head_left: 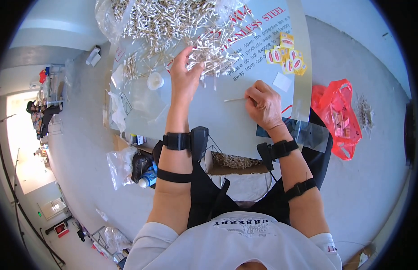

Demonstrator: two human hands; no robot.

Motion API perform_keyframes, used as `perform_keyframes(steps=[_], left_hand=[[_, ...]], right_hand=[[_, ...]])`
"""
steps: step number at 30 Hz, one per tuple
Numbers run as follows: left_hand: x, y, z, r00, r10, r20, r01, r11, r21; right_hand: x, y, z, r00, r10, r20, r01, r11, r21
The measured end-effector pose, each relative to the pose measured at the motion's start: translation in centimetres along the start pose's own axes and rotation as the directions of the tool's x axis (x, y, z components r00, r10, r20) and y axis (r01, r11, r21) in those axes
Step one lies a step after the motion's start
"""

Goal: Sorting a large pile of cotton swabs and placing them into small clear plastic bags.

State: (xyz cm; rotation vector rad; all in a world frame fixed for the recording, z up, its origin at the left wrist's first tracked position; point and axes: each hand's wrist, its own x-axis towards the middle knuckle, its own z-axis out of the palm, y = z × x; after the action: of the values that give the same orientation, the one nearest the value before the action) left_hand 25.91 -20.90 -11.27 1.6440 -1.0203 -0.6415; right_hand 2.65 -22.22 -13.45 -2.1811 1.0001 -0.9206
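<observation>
My left hand [185,75] is at the near edge of a large heap of cotton swabs [159,20]. Its thumb and forefinger curve around a loose bunch of cotton swabs [214,57], whose tips point many ways; the other fingers are hidden. My right hand [264,104] is closed, knuckles up, just above the grey tabletop [209,117]. A single cotton swab [234,100] sticks out to the left from its pinched fingers. Left of my left wrist stands a small round white tub [155,81].
Several yellow-and-white packets [287,56] and a white card [281,82] lie on the right. Clear plastic [117,110] hangs at the left edge. Below the table is a box of swabs [236,162]; a red bag [337,119] sits on the floor, right.
</observation>
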Motion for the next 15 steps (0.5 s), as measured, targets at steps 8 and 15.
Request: perform_keyframes(steps=[8,15], left_hand=[[-3.6,-1.0,1.4,0.992,0.119,0.034,-0.121,0.884,0.452],[-3.8,-0.3,2.2,0.932,0.305,-0.196,-0.195,0.878,0.437]], right_hand=[[0.0,-0.1,-0.1,1.000,0.007,0.023,-0.007,1.000,0.013],[0.0,-0.2,-0.2,1.000,-0.003,0.025,0.003,1.000,-0.013]])
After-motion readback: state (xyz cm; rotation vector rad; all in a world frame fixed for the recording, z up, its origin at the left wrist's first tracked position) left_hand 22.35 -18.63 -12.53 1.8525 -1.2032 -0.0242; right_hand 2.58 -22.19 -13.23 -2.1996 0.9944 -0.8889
